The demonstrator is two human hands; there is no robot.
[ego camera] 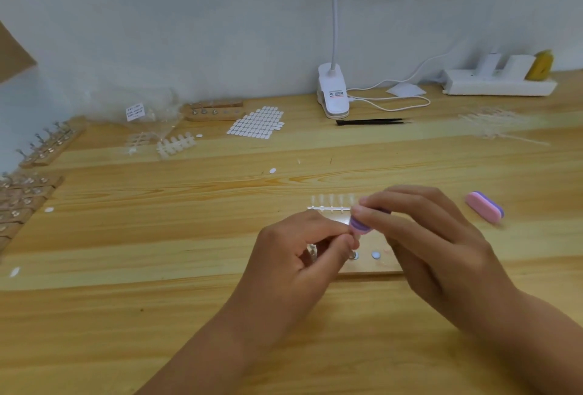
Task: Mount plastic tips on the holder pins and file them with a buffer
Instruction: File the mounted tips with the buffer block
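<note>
Over the holder (380, 265), right hand (422, 237) gripping a buffer (359, 225), its end at the left hand (299, 256), whose curled fingers pinch what is likely a tip, tip strip (331, 204) just beyond, spare buffer (484, 207) further right.

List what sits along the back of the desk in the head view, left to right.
Clear plastic bag → wooden pin holder → sheet of white oval stickers → white clip lamp → white power strip.

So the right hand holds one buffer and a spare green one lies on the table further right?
No: the head view shows the spare buffer is pink and purple, not green. It lies on the table right of the right hand, which holds the other buffer.
</note>
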